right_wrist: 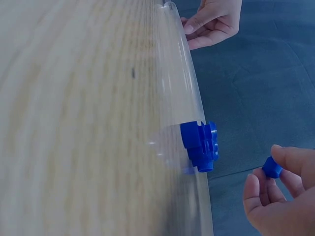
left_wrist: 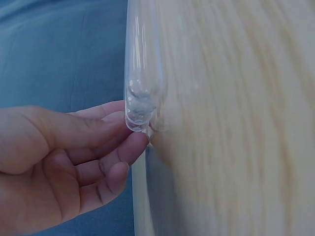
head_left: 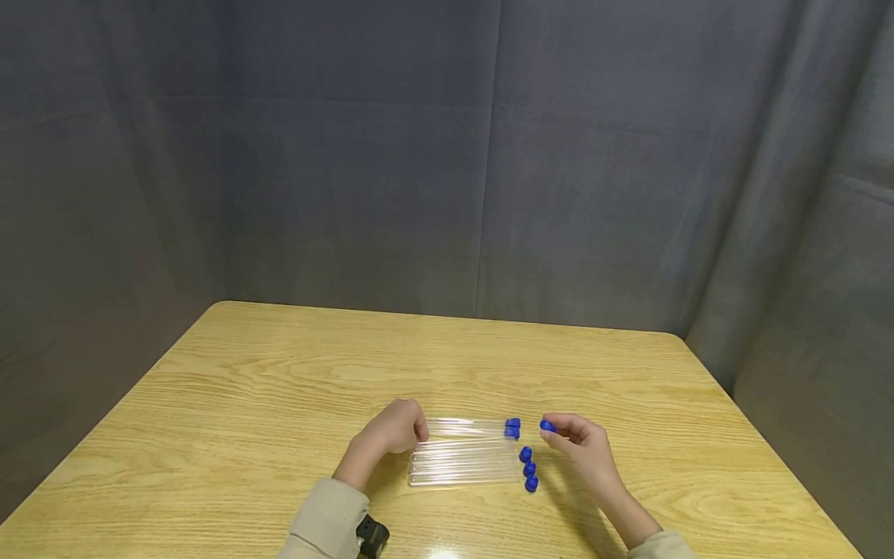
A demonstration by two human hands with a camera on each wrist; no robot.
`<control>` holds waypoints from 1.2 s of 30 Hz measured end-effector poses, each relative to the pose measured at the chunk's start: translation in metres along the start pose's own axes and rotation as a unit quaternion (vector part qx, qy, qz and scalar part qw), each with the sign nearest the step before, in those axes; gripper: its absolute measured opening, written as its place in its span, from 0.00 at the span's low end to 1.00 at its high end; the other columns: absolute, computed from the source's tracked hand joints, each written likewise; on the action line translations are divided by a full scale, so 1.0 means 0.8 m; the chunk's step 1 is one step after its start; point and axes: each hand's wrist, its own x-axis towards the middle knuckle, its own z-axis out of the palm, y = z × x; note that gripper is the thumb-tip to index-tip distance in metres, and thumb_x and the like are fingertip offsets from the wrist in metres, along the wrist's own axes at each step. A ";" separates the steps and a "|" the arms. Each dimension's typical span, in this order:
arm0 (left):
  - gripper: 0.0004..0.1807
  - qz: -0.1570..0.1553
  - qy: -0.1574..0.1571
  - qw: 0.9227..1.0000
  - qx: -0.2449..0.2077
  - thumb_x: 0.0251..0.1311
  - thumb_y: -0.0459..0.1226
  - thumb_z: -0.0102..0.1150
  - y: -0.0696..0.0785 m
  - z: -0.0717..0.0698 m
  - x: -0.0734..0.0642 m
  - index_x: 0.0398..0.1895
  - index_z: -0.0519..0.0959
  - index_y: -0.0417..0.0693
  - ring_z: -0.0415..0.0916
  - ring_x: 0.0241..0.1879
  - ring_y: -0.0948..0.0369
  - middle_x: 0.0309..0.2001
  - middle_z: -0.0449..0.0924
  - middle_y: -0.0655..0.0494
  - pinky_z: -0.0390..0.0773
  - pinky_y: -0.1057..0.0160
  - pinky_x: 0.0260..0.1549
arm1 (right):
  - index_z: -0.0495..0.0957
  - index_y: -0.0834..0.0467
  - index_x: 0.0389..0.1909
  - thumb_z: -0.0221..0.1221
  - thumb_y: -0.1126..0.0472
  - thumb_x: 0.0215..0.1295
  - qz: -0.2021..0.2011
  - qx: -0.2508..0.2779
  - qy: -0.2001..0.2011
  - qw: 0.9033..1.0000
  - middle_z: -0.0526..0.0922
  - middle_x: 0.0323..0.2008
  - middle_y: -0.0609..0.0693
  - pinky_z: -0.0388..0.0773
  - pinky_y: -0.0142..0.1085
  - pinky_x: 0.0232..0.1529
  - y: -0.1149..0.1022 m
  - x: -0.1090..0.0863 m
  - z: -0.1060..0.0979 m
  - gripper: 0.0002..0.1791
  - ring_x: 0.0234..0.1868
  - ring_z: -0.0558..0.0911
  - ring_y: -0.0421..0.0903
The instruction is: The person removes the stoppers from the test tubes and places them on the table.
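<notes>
Several clear test tubes (head_left: 464,463) without caps lie side by side on the table, their rounded ends to the left. Beyond them lie two test tubes (head_left: 464,427) with blue caps on their right ends. My left hand (head_left: 394,427) is at the rounded ends, and its thumb and fingers appear to pinch the end of the farthest uncapped test tube (left_wrist: 142,59); the exact contact is partly hidden. Thumb and fingertips of my right hand (head_left: 587,450) pinch a blue cap (right_wrist: 271,167) above the table, apart from the tubes. Three loose blue caps (head_left: 529,469) stand by the uncapped ends.
The wooden table (head_left: 279,373) reaches well past the tubes on all sides. Grey curtains (head_left: 363,171) hang behind it and at both sides. A black band (head_left: 372,536) shows at the left sleeve.
</notes>
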 end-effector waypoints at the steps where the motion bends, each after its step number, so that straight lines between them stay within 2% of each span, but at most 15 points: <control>1: 0.12 0.001 0.000 1.000 0.000 0.39 0.16 0.56 0.000 -0.001 0.000 0.21 0.81 0.37 0.69 0.25 0.60 0.26 0.77 0.53 0.73 0.65 0.24 | 0.74 0.73 0.43 0.59 0.71 0.54 0.001 0.000 -0.001 1.000 0.78 0.38 0.56 0.74 0.27 0.36 0.000 0.000 0.000 0.15 0.34 0.76 0.39; 10: 0.04 0.019 0.011 1.000 -0.005 0.48 0.23 0.59 -0.001 -0.005 -0.002 0.24 0.81 0.36 0.70 0.26 0.61 0.28 0.78 0.50 0.74 0.65 0.27 | 0.74 0.73 0.43 0.59 0.72 0.54 -0.001 0.003 -0.003 1.000 0.78 0.40 0.57 0.74 0.27 0.37 0.001 0.001 0.000 0.15 0.35 0.76 0.38; 14: 0.02 0.025 0.015 0.999 -0.013 0.49 0.24 0.59 -0.001 -0.007 -0.003 0.25 0.81 0.36 0.70 0.27 0.61 0.28 0.78 0.51 0.74 0.64 0.27 | 0.73 0.73 0.43 0.58 0.72 0.55 0.001 0.001 -0.003 1.000 0.78 0.39 0.57 0.74 0.27 0.38 0.000 0.002 0.001 0.14 0.35 0.76 0.39; 20: 0.04 0.013 0.006 0.999 -0.033 0.52 0.25 0.57 0.000 -0.012 -0.005 0.30 0.80 0.35 0.71 0.28 0.61 0.31 0.78 0.50 0.74 0.64 0.26 | 0.73 0.73 0.43 0.59 0.71 0.54 -0.006 -0.010 -0.003 1.000 0.78 0.38 0.57 0.74 0.27 0.38 -0.001 0.004 0.002 0.15 0.35 0.76 0.39; 23: 0.04 0.006 0.001 0.999 -0.048 0.53 0.26 0.56 -0.001 -0.014 -0.005 0.30 0.80 0.35 0.70 0.24 0.62 0.29 0.77 0.52 0.73 0.65 0.23 | 0.74 0.74 0.43 0.59 0.71 0.54 -0.011 -0.014 -0.016 1.000 0.78 0.37 0.58 0.74 0.28 0.38 -0.002 0.006 0.004 0.15 0.34 0.77 0.40; 28: 0.05 0.008 -0.005 0.998 -0.066 0.56 0.28 0.54 -0.003 -0.018 -0.004 0.27 0.80 0.35 0.67 0.18 0.63 0.21 0.75 0.53 0.69 0.67 0.18 | 0.75 0.73 0.41 0.59 0.72 0.54 -0.029 -0.042 -0.031 0.998 0.79 0.35 0.57 0.75 0.29 0.37 0.001 0.012 0.007 0.13 0.34 0.78 0.41; 36: 0.07 0.008 -0.009 0.995 -0.099 0.56 0.29 0.53 -0.005 -0.024 -0.006 0.30 0.80 0.34 0.71 0.19 0.58 0.18 0.75 0.50 0.67 0.67 0.18 | 0.77 0.71 0.40 0.57 0.75 0.54 -0.080 -0.117 -0.047 0.989 0.80 0.35 0.59 0.74 0.31 0.36 0.009 0.023 0.010 0.11 0.35 0.78 0.47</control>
